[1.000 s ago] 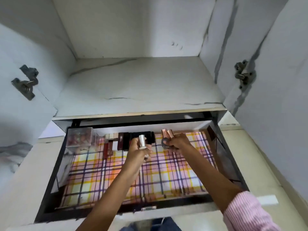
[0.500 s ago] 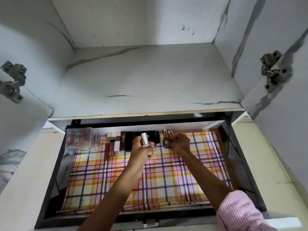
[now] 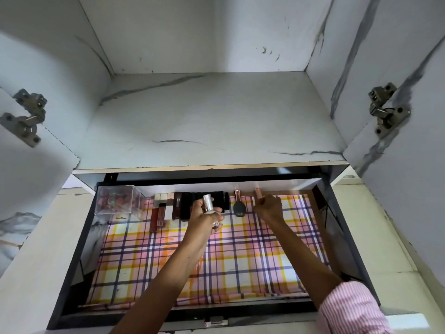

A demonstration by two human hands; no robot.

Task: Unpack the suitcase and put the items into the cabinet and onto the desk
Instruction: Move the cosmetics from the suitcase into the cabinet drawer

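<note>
— Where does it go next?
— Above the black drawer (image 3: 80,251) with the pink-and-yellow plaid liner (image 3: 243,263). My left hand (image 3: 204,219) grips the small silver-capped bottle (image 3: 208,203), cap pointing to the back row of cosmetics (image 3: 179,204). My right hand (image 3: 270,209), clenched round a rose-gold-capped tube (image 3: 258,193), is nearer the row's free end.

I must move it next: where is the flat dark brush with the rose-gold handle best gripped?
Probably pinch the rose-gold handle of the dark brush from above, across its width: it lies flat on the checked liner, handle toward the back.
</note>
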